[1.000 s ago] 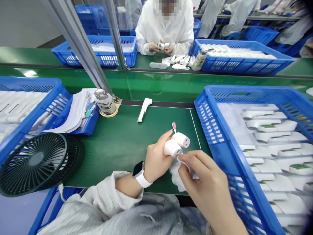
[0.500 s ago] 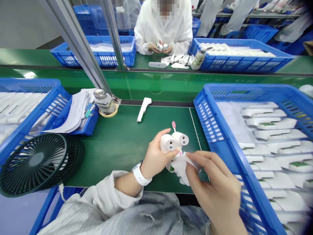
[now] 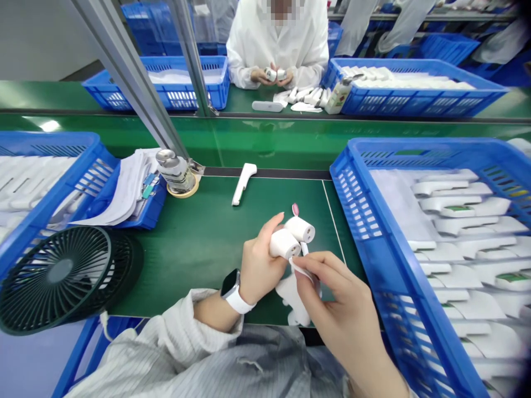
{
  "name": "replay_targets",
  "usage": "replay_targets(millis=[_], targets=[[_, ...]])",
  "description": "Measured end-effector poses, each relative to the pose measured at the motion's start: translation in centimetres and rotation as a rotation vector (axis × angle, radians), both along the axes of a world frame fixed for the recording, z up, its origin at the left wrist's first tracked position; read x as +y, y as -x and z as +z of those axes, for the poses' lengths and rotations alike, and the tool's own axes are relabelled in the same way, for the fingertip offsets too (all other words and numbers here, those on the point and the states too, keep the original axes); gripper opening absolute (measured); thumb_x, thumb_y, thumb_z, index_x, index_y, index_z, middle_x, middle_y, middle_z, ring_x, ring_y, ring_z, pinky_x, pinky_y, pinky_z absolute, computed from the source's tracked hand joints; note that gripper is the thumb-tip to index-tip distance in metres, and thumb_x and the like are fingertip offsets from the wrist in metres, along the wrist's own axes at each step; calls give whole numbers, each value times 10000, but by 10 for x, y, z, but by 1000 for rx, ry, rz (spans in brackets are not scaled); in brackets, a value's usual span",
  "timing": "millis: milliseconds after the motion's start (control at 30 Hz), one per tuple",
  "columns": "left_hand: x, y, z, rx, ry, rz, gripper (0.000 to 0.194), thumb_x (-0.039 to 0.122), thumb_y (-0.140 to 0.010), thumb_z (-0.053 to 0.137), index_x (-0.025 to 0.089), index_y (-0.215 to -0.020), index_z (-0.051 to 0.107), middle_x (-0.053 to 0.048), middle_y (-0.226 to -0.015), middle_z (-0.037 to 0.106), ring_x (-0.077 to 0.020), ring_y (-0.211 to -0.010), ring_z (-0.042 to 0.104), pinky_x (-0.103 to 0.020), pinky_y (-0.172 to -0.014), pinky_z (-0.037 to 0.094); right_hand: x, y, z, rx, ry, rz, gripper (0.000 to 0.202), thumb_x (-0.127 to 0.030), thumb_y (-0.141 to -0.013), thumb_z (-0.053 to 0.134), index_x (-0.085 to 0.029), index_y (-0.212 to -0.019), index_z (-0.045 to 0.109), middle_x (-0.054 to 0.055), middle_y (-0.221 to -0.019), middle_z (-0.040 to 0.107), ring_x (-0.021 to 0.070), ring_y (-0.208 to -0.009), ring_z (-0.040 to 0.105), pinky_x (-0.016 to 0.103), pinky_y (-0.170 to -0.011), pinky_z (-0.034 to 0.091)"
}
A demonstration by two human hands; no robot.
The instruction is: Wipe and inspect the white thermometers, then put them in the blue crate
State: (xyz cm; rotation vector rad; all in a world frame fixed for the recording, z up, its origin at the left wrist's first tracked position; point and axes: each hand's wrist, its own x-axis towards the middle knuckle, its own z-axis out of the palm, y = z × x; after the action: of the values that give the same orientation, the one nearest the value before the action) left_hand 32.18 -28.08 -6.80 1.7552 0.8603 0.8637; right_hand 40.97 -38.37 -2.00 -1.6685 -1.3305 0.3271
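My left hand [image 3: 263, 262], wearing a watch, is closed around two white forehead thermometers [image 3: 285, 244], their round ends side by side, small dark holes facing the right. My right hand [image 3: 336, 298] pinches a folded white wiping cloth [image 3: 305, 270] between thumb and fingers, its tip against the end of the nearer thermometer. Below my hands lie several white pieces [image 3: 296, 301], partly covered by my right hand. Just beyond the thermometers shows a small pink oval tip [image 3: 295, 209]. Farther off, another white thermometer housing [image 3: 244, 184] lies on the green table [image 3: 199, 243].
A blue crate [image 3: 352, 193] of white housings stands at right, another [image 3: 89, 149] at left. Also at left are a dark fan [image 3: 62, 271], papers [image 3: 124, 188] and a pump bottle [image 3: 176, 171]. Across the bench a person in white [image 3: 277, 50] holds white parts.
The thermometers have turned so that their holed ends point more to the right and down. My right hand has moved left, bringing the cloth to the nearer end.
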Motion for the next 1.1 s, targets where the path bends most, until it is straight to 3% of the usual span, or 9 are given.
replay_targets(millis=[100,233,333,433,633,767,833,933,1100], targets=[[-1,0,-2,-45,-96,10,644,39,-706,600,270,-1286,441,2,-1104,681,-145,-866,659,-241,-789,502,-2,1,-1,483,81,17,100,-197,-833,583,-208,-890,664,36,-822,620,141,-683,582,228,-560,474],[-2,-1,-1,-47,-119,17,598,111,-714,653,257,-1264,467,-10,-1076,687,-138,-825,653,-230,-766,497,-3,3,-8,1196,29,229,117,-306,-795,610,-202,-787,662,15,-638,532,113,-536,479,195,-432,394],[-1,-1,1,-67,33,3,587,217,-708,702,272,-1250,481,10,-929,684,-107,-659,594,-206,-624,483,-11,-1,-11,1350,-93,307,133,-338,-769,595,-216,-723,619,-16,-586,383,89,-477,337,161,-368,252],[1,0,5,-111,182,-12,590,238,-697,713,282,-1240,487,29,-821,626,-87,-600,509,-191,-564,451,-27,-12,-14,1222,-121,178,124,-343,-779,567,-231,-735,597,0,-623,407,112,-503,398,185,-372,292],[3,0,10,-152,297,-47,592,217,-675,725,269,-1221,500,27,-804,571,-94,-645,493,-202,-599,460,-52,-36,-22,626,-31,-311,100,-234,-813,610,-230,-897,664,57,-870,606,187,-713,604,271,-533,472],[4,-1,11,-191,365,-63,587,208,-656,747,266,-1192,515,32,-823,564,-92,-691,505,-198,-648,469,-41,-38,-22,18,-36,-350,298,-194,-793,635,-240,-1087,636,77,-1129,552,247,-1058,539,376,-880,446],[4,-2,11,-233,444,-96,589,208,-644,765,260,-1177,521,33,-829,560,-92,-714,512,-202,-683,472,-34,-32,-24,-46,-56,-302,397,-186,-801,617,-251,-1191,578,85,-1282,471,267,-1212,440,437,-1020,352],[4,-4,9,-344,661,-187,597,208,-638,776,250,-1172,513,6,-919,581,-122,-806,544,-243,-745,483,-27,-17,-35,397,-10,-178,427,-241,-856,576,-289,-1273,503,63,-1340,475,243,-1248,437,437,-1053,355],[3,-8,7,-444,927,-200,520,194,-655,761,195,-1117,523,-41,-1000,592,-170,-860,579,-293,-755,492,-19,6,-58,1267,156,-100,380,-399,-810,646,-355,-1182,580,-23,-1326,531,249,-1218,490,402,-946,484]])
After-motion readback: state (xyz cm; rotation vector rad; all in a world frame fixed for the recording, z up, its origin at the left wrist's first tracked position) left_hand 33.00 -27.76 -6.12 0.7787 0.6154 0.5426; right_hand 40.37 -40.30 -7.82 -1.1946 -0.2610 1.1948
